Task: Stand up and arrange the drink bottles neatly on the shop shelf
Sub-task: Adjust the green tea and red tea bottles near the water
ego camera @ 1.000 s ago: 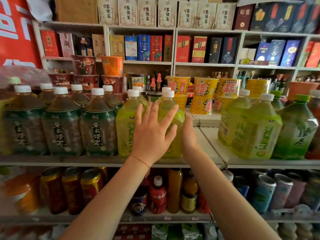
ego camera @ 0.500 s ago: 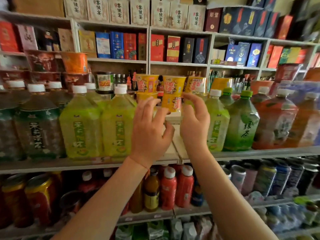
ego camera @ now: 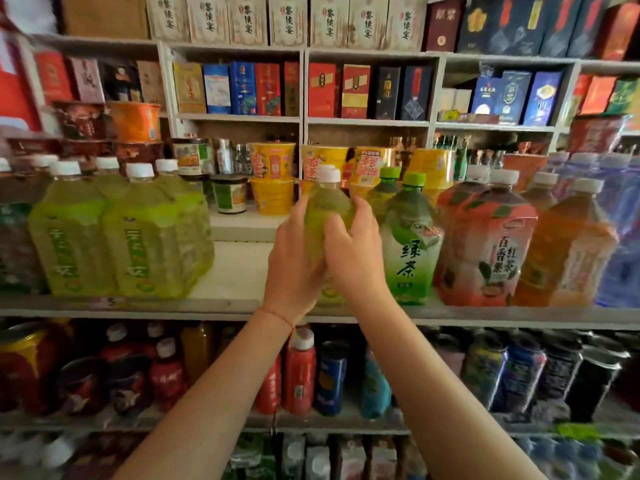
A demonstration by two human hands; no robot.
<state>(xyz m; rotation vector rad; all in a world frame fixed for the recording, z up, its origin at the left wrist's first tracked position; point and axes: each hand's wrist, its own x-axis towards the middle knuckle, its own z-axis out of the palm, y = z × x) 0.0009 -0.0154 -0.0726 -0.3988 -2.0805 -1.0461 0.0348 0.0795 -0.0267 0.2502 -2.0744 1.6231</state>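
- Yellow-green tea fills the bottle [ego camera: 327, 216] that both hands clasp on the shop shelf [ego camera: 225, 303]; the left hand [ego camera: 294, 261] wraps its fingers round the left side and the right hand [ego camera: 356, 254] curls over the right, probably to steady it upright while shifting it
- White-capped, the bottle stands in the open stretch of shelf between the matching yellow-green bottles [ego camera: 114, 237] at left and the green tea bottle [ego camera: 410, 244] just beside it at right, so I judge it is meant to join its own kind
- Further right stand a red fruit-tea bottle [ego camera: 485, 247] and an orange one [ego camera: 568, 251], both upright
- Behind, yellow noodle cups [ego camera: 272, 181] sit stacked, and boxes [ego camera: 256, 88] fill the upper shelves
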